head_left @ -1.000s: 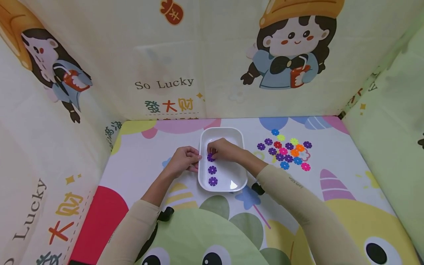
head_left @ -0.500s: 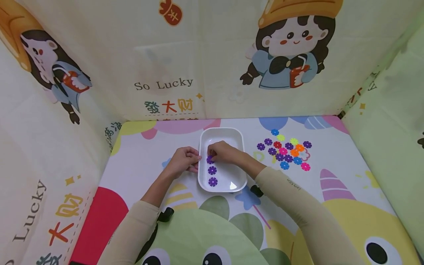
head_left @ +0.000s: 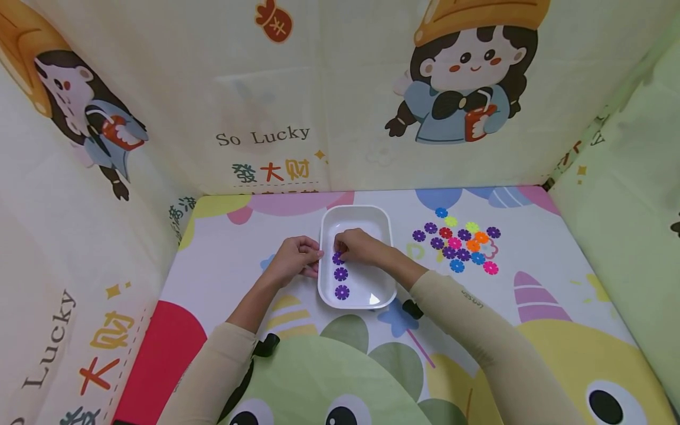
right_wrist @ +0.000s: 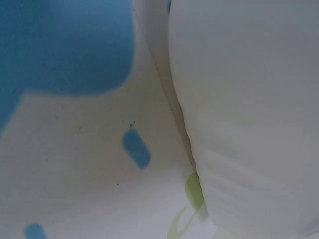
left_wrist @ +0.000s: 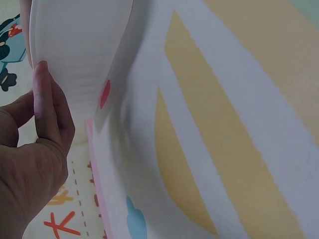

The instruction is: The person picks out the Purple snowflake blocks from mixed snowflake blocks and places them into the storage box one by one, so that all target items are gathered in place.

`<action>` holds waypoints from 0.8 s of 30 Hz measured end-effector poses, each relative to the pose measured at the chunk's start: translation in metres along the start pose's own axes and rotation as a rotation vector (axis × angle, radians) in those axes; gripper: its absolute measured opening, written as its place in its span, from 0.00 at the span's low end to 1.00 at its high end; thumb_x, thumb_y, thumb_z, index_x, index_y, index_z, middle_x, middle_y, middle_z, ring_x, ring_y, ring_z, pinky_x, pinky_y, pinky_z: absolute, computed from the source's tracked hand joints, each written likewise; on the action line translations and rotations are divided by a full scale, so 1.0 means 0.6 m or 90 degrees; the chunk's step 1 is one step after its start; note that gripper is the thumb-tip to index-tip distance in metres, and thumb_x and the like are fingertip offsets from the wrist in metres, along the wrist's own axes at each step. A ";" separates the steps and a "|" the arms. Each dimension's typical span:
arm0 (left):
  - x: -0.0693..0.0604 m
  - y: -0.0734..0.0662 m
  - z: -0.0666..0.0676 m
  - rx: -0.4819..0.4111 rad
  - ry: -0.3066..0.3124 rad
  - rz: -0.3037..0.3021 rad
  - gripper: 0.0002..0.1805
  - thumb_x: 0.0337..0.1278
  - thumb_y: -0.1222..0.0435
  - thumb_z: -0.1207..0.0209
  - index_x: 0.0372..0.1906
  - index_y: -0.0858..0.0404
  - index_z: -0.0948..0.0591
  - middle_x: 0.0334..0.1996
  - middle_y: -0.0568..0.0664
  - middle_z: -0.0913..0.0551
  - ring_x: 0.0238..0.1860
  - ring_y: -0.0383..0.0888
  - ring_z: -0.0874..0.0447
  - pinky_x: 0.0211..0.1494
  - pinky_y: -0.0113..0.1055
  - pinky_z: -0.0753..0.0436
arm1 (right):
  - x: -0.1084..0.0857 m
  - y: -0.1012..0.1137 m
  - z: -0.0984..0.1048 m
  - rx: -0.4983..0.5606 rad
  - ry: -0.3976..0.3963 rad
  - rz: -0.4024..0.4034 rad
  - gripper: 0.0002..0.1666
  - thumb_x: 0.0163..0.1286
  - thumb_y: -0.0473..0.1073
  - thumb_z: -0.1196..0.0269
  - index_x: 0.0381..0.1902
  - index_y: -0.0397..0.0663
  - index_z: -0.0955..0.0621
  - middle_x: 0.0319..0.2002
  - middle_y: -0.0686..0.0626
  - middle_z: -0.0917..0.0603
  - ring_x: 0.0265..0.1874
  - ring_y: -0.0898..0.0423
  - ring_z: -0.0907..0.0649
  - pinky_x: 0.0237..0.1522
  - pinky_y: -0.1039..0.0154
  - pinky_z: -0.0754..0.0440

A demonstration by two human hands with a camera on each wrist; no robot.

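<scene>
Right hand (head_left: 357,247): fingertips pinching one purple disc (head_left: 337,260); disc's far part hidden beneath them, its tilt uncertain. Disc inside the tray (head_left: 369,278), by the left wall.

Left hand (head_left: 293,258): left of that grip, fingers touching the tray's left rim; whether they pinch it, cannot tell. In the left wrist view, hand and tray are cut off by the frame. Right wrist view: a pale form, blurred, cut off, unidentified.

Tray: white, rounded corners, long axis running away from the person; far part of its floor partly covered by the right hand.

Two purple discs (head_left: 340,274): flat, nearer the person than the grip, in line with the pinched one, roughly parallel to the long axis.

Loose discs (head_left: 463,255): assorted colours, right of the grip, outside the tray; some overlap, count unclear.
</scene>
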State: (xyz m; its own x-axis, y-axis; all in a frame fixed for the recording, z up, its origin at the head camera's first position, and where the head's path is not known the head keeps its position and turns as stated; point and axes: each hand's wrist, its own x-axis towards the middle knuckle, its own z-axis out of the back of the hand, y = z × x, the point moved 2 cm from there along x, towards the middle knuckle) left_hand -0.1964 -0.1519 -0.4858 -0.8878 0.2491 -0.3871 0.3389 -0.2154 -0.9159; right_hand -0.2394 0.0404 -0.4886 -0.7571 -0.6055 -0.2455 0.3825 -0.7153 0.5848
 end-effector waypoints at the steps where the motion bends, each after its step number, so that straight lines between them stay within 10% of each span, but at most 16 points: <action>1: 0.000 0.000 0.000 0.000 -0.001 0.000 0.11 0.69 0.70 0.37 0.50 0.72 0.23 0.29 0.54 0.17 0.23 0.44 0.14 0.29 0.40 0.08 | 0.000 0.000 0.000 0.000 -0.001 0.001 0.06 0.69 0.35 0.30 0.43 0.44 0.16 0.37 0.49 0.15 0.38 0.56 0.18 0.47 0.65 0.13; 24: -0.003 -0.003 -0.001 0.007 -0.007 0.001 0.12 0.69 0.71 0.37 0.50 0.74 0.23 0.30 0.54 0.17 0.23 0.43 0.14 0.28 0.38 0.08 | -0.069 0.001 0.068 0.023 -0.095 0.039 0.11 0.70 0.35 0.30 0.48 0.40 0.16 0.39 0.46 0.15 0.38 0.53 0.19 0.44 0.63 0.12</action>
State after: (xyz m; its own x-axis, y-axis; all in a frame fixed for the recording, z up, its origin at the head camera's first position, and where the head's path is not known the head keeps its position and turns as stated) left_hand -0.1955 -0.1513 -0.4835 -0.8905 0.2391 -0.3871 0.3365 -0.2266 -0.9140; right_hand -0.2294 0.0788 -0.4466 -0.8040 -0.5874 -0.0924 0.4135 -0.6640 0.6229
